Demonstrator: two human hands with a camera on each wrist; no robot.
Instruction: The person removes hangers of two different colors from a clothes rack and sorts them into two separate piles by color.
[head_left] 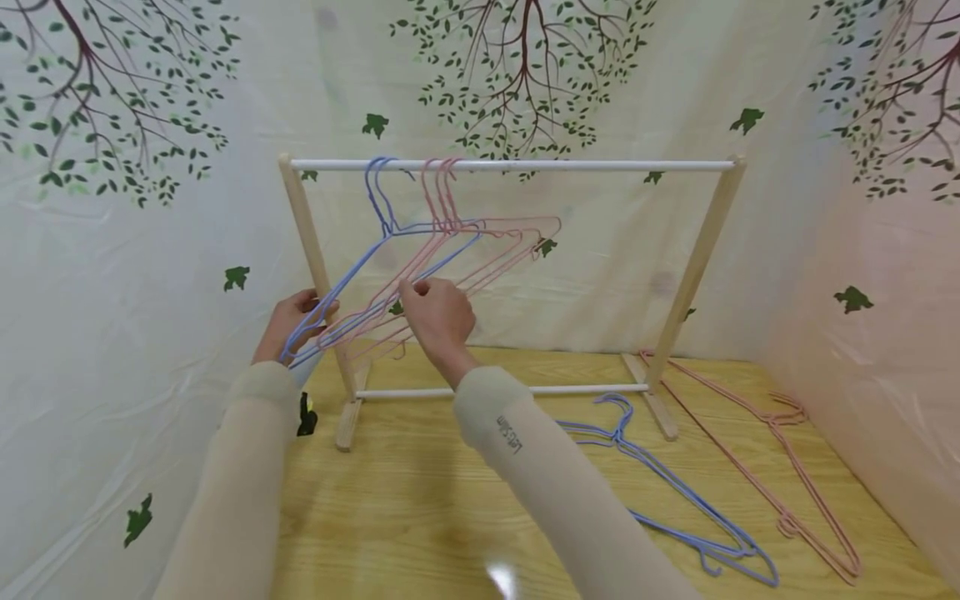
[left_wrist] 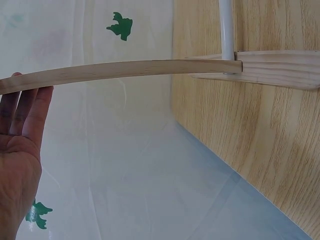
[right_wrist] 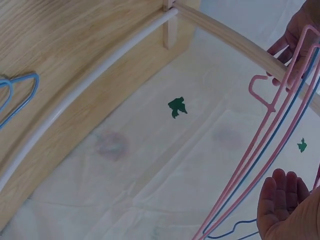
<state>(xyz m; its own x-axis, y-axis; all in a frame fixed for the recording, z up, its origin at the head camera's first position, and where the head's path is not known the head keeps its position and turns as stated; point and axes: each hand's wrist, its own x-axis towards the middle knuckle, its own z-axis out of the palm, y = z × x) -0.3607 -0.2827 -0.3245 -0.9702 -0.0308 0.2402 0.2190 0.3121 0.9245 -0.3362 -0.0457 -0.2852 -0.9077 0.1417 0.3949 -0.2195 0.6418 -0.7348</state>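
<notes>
Two blue wire hangers (head_left: 386, 232) and several pink wire hangers (head_left: 429, 196) hang by their hooks from the white top rail (head_left: 600, 166), toward its left end. Their lower parts overlap, blue among pink. At the rack's left wooden post (head_left: 306, 221), my left hand (head_left: 288, 323) touches the wood with nearly straight fingers (left_wrist: 37, 112), partly behind the blue hangers in the head view. My right hand (head_left: 441, 318) is in front of the hanging hangers, its fingers loosely bent. In the right wrist view nothing shows between those fingers (right_wrist: 279, 192).
Blue hangers (head_left: 660, 467) lie on the wooden surface (head_left: 405, 533) at front right, with pink hangers (head_left: 738, 454) beyond them. The rack's right post (head_left: 693, 267) and lower white bar (head_left: 412, 392) stand close. A small black object (head_left: 306, 415) lies beside the left foot.
</notes>
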